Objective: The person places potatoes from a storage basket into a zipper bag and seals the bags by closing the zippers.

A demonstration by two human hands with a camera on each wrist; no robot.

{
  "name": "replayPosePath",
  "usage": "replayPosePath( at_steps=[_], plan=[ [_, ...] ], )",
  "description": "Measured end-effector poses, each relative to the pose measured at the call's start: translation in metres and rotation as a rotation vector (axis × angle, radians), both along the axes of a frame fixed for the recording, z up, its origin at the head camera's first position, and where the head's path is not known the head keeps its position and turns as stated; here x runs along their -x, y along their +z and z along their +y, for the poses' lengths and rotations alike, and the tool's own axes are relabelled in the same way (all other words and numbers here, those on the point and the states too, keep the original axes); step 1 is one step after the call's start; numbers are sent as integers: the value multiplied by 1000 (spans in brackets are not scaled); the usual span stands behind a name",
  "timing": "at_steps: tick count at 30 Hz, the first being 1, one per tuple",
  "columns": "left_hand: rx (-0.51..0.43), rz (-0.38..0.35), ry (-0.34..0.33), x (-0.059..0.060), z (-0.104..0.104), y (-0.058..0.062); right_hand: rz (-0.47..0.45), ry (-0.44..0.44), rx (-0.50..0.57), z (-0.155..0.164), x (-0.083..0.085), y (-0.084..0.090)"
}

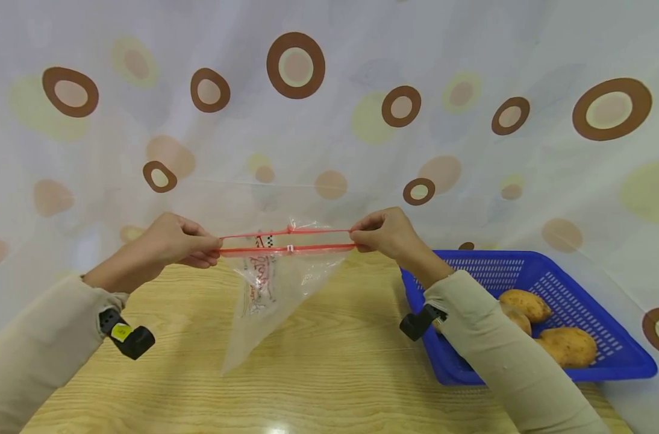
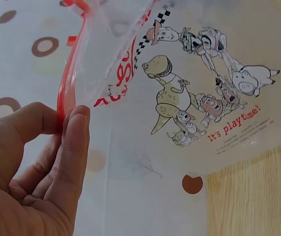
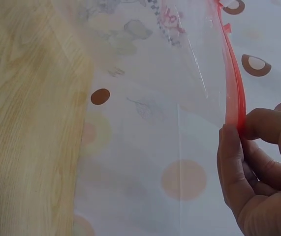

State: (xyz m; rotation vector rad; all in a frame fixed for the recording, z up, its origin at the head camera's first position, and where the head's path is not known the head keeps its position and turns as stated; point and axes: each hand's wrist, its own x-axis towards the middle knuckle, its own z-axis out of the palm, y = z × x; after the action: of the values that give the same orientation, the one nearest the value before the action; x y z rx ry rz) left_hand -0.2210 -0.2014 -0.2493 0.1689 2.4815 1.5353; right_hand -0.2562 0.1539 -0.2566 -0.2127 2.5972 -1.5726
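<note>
Left hand (image 1: 172,244): thumb and fingers pinched on the 9 o'clock end of the red zip strip (image 1: 286,240) of a clear plastic bag printed with cartoon figures (image 1: 264,295); the left wrist view confirms the thumb and forefinger closed on the strip's end. Right hand (image 1: 386,234): likewise pinched on the 3 o'clock end; the right wrist view shows the thumb and fingertips clamped on the red edge. The strip's long axis runs straight from 9 to 3 o'clock between the hands, held taut, both hands equally near; its two red lips stand slightly parted at mid-length. The bag hangs from the strip toward 6 o'clock, its lower corner reaching the pale wood-grain surface (image 1: 329,361). Beyond the right forearm, at 4 o'clock, a blue perforated plastic basket (image 1: 622,355) holds brown potatoes (image 1: 570,346). A white curtain with brown rings (image 1: 329,120) backs the scene.
</note>
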Motion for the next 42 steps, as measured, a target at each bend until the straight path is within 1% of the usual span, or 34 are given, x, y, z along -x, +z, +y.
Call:
replayPosePath(
  at_steps=[4, 7, 10, 12, 14, 18, 20, 26, 32, 37, 42],
  plan=[
    [-130, -35, -16, 0, 2, -2, -10, -9, 51, 0, 1, -1],
    [-256, -63, -16, 0, 4, -2, -8, -3, 101, 1, 1, -2],
    [-383, -97, -5, -1, 9, -2, -26, 3, 163, 0, 1, -1],
    [-445, -109, 1, -1, 13, -1, -42, 4, 192, -2, 1, 0],
    [-476, -114, 9, -1, 17, -1, -56, 4, 217, -5, 1, 1],
    [-495, -110, 15, -2, 25, -1, -63, 12, 254, -12, 0, 1],
    [-502, -108, 6, -2, 29, -1, -64, 15, 266, -14, -1, 1],
    [-548, -129, 7, 1, 36, -2, -103, 4, 268, -21, -1, -2],
    [-575, -135, -9, 1, 37, -4, -132, 4, 267, -25, -2, -3],
    [-577, -140, -17, 0, 39, -5, -129, 21, 268, -27, -2, -3],
    [-574, -141, -28, 1, 42, -7, -90, 52, 269, -21, -5, -1]
  ],
)
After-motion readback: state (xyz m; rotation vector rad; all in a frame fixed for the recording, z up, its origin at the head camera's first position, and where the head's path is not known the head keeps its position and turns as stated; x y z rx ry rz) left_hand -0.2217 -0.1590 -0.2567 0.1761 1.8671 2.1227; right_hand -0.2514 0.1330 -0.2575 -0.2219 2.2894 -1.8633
